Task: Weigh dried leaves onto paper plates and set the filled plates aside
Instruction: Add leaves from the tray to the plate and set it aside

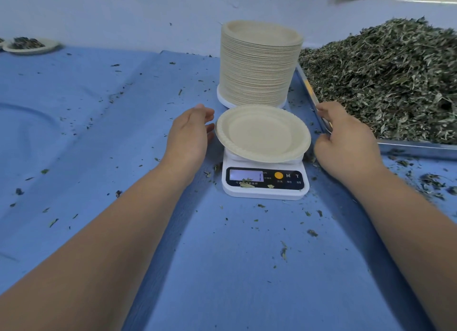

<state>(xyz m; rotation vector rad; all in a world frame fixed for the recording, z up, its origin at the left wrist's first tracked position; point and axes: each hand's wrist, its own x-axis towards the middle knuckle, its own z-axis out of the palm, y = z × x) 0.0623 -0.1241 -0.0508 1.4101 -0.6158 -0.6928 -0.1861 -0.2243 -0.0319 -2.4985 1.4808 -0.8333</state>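
- Loose leaf bits lie scattered over the blue-covered tabletop (222, 269).
- A white scale (265, 183) stands ahead with crumbs on its display. It carries an empty paper plate (262, 133).
- The left hand (191, 133), fingers relaxed and slightly spread, sits just beside the plate's left rim.
- The right hand (346, 140), fingers loosely curled and pinching nothing, rests at the near-left edge of the metal tray (418, 149).
- Dried leaves (383, 78) are heaped in that tray.
- A tall plate stack (259, 66) stands just behind the scale.
- A filled plate (48, 47) sits at the far left.
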